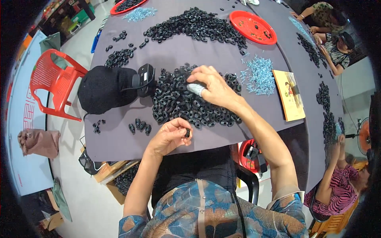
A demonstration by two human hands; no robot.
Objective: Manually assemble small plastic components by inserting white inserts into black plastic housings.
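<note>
My left hand (171, 137) is at the table's front edge, pinching a small ribbed black plastic part (187, 133) between thumb and fingers. Out over a broad heap of small black plastic parts (174, 104) reaches my right hand (212, 85). Its fingers are bent and its thumb, wrapped in a whitish covering, stands a little apart from them. I see no part in that hand, though its fingertips are slightly blurred. Several black parts (139, 126) lie in a small group left of my left hand.
A black cap (104, 89) with a camera-like device (146, 79) sits left of the heap. Right of it are small light-blue pieces (258, 75) and a yellow booklet (289, 95). Behind are a larger black heap (194, 25) and a red tray (253, 16). People work at the right.
</note>
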